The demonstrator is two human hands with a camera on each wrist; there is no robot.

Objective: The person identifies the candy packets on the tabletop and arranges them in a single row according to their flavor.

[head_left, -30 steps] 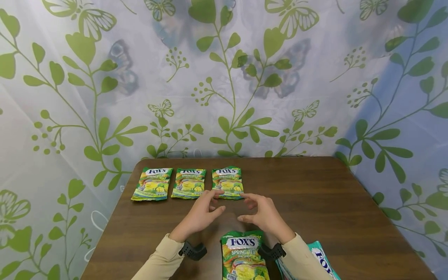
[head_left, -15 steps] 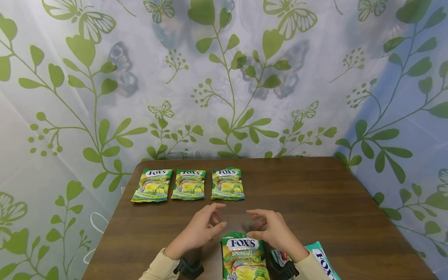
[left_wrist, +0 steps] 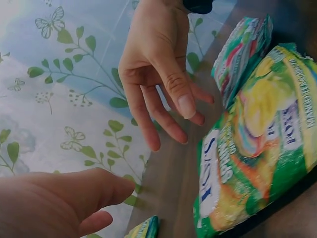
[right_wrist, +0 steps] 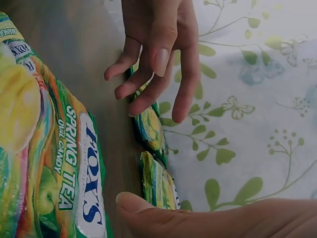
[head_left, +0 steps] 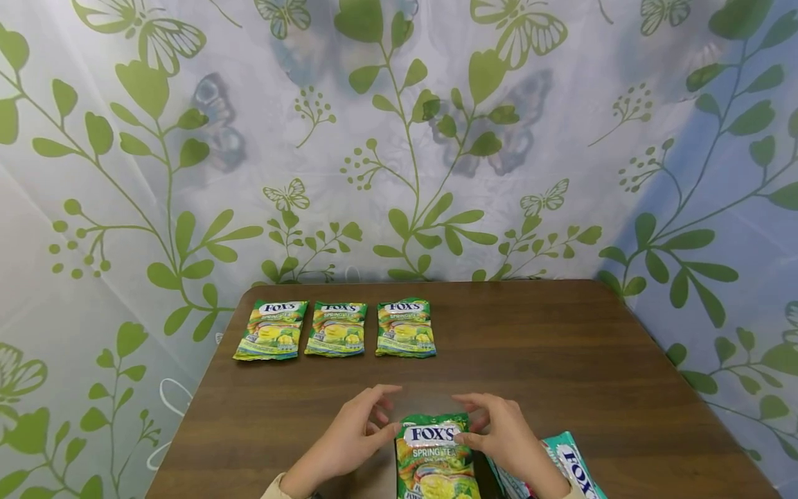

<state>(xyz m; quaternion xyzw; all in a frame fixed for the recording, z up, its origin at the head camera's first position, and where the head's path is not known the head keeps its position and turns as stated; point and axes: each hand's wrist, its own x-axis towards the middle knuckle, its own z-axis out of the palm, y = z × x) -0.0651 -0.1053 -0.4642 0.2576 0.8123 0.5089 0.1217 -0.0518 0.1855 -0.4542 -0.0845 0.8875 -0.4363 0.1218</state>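
A green bag of Fox's Spring Tea candy [head_left: 434, 461] lies on the table close to me, its printed face up. My left hand [head_left: 355, 430] hovers at its left upper edge, fingers relaxed and thumb toward the bag. On the other side, my right hand [head_left: 501, 430] has its thumb overlapping the label in the head view. Both wrist views show a gap between the fingers and the bag; from the left wrist, the right hand [left_wrist: 161, 74] hangs loosely spread, and from the right wrist the left hand [right_wrist: 161, 54] does likewise. Neither holds anything.
Toward the back left, matching green candy bags stand in a row: a left one [head_left: 271, 330], a middle one [head_left: 337, 330] and a right one [head_left: 406, 328]. A teal Fox's bag [head_left: 575, 463] lies partly under my right forearm. Behind the brown table [head_left: 548, 346] hangs a leaf-patterned curtain [head_left: 399, 138].
Both hands have drawn back toward me, from near the right bag of the back row to the sides of the near green bag. The bags have stayed in place.
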